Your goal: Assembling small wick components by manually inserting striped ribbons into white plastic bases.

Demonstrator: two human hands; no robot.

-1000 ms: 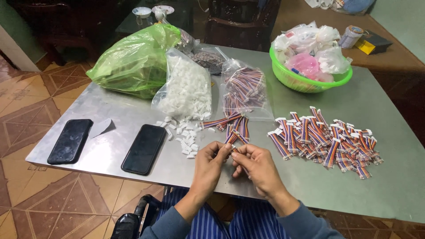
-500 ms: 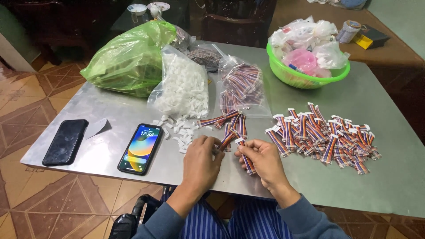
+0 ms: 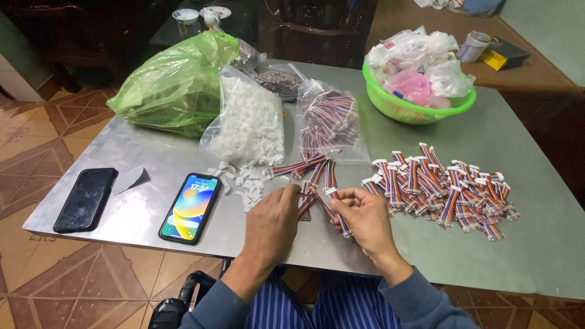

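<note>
Near the metal surface point(image 3: 152, 152) front edge, left hand point(image 3: 271, 219) and right hand point(image 3: 365, 219) pinch one striped ribbon-cable piece point(image 3: 334, 207); open room near-right; fingertip contact hidden.

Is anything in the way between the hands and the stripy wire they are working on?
Nothing visible: the left hand and right hand already touch the stripy wire.
</note>
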